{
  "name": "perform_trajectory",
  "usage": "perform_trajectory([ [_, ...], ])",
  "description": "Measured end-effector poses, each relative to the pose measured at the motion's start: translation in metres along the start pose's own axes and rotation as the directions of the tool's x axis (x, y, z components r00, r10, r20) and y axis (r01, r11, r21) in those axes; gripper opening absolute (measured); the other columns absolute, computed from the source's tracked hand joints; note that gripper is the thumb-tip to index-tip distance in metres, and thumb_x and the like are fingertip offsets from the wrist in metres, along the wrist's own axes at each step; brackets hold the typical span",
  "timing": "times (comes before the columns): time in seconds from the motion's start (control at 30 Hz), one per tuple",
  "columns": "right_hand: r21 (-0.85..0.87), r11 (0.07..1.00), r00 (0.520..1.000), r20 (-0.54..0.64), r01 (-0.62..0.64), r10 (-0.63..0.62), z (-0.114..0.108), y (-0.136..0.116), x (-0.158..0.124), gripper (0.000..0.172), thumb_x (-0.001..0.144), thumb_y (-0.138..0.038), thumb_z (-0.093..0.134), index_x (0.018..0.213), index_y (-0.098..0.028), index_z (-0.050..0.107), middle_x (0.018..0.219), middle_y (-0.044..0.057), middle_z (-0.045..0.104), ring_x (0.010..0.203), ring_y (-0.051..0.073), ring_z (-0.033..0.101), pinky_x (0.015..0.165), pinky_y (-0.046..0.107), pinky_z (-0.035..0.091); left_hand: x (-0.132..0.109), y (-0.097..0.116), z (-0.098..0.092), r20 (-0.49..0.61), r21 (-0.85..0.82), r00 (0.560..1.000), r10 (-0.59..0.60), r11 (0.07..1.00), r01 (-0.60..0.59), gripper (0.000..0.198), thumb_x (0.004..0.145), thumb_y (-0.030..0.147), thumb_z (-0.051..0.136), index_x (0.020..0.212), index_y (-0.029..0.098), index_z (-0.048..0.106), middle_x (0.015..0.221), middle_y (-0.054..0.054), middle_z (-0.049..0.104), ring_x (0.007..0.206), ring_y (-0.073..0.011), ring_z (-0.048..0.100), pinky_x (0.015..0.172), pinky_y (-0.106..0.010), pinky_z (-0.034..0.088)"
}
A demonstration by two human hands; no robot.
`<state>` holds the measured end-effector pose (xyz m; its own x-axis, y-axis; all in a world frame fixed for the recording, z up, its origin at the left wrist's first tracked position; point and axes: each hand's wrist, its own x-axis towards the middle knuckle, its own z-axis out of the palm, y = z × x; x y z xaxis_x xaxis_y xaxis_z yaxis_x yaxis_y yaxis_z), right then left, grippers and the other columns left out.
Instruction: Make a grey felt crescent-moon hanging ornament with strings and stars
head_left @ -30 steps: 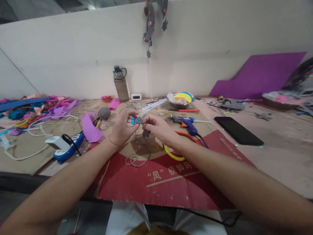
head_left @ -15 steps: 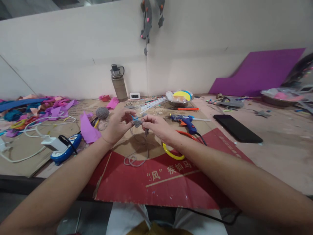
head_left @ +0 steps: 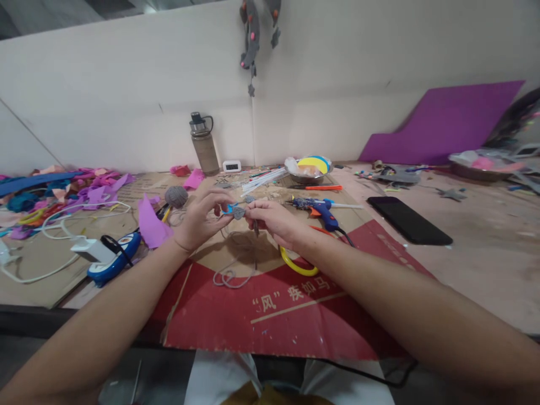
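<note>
Over the cardboard, my left hand [head_left: 200,218] is closed, its thumb and fingertips at the left edge of a small grey felt piece [head_left: 238,213]. My right hand [head_left: 273,223] pinches the same piece from the right. Something small and bright blue [head_left: 230,208] shows behind the left fingers; its kind is unclear. A thin dark item [head_left: 256,226] hangs below the right fingertips, too small to name. Loose grey yarn [head_left: 230,278] lies in loops beneath the hands. Another small grey piece [head_left: 250,199] lies just beyond them.
A blue glue gun [head_left: 323,212] and yellow-handled scissors [head_left: 297,265] lie near my right forearm, a phone [head_left: 407,220] farther right. A grey yarn ball [head_left: 176,196], purple felt [head_left: 152,225] and a blue power strip [head_left: 116,261] sit left. A bottle [head_left: 205,147] stands behind.
The felt piece has turned slightly and shows more of its face between my fingertips. My left fingers have shifted a little; both hands stay in nearly the same place.
</note>
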<state>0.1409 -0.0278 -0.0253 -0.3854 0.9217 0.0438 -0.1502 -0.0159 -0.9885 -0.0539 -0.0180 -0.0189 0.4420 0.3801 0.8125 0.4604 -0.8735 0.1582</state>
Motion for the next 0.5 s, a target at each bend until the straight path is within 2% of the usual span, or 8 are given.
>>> perform_trajectory([
  [0.13, 0.005, 0.999, 0.999, 0.029, -0.034, 0.034, -0.0003, -0.0013, -0.0009, 0.009, 0.066, -0.02, 0.059, 0.059, -0.018, 0.054, 0.057, -0.002, 0.052, 0.053, 0.009, 0.046, 0.05, 0.024, 0.026, -0.0022, 0.0012, -0.0033, -0.028, 0.102, 0.997, 0.077, 0.992, -0.073, 0.018, 0.075, 0.017, 0.069, 0.091, 0.021, 0.061, 0.094, -0.005, 0.063, 0.076, -0.0115, 0.058, 0.059, -0.023, 0.051],
  [0.3, -0.014, 0.999, 0.997, 0.065, -0.049, 0.05, -0.001, -0.0011, -0.0011, 0.009, 0.064, -0.021, 0.059, 0.058, -0.018, 0.052, 0.055, -0.003, 0.052, 0.051, 0.008, 0.044, 0.05, 0.024, 0.026, -0.0035, -0.0005, -0.0053, 0.0, 0.21, 0.989, 0.15, 0.967, -0.147, 0.016, 0.075, 0.021, 0.071, 0.089, 0.023, 0.064, 0.091, -0.004, 0.066, 0.082, -0.0146, 0.062, 0.07, -0.029, 0.054],
  [0.5, -0.034, 0.997, 0.994, 0.085, -0.064, 0.067, -0.0011, -0.0024, -0.0024, 0.011, 0.066, -0.02, 0.058, 0.058, -0.019, 0.051, 0.053, -0.003, 0.051, 0.048, 0.008, 0.041, 0.049, 0.025, 0.026, -0.0068, -0.0051, -0.0048, 0.026, 0.208, 0.982, 0.189, 0.96, -0.19, 0.016, 0.076, 0.022, 0.071, 0.09, 0.027, 0.068, 0.088, -0.002, 0.067, 0.079, -0.013, 0.063, 0.072, -0.028, 0.054],
])
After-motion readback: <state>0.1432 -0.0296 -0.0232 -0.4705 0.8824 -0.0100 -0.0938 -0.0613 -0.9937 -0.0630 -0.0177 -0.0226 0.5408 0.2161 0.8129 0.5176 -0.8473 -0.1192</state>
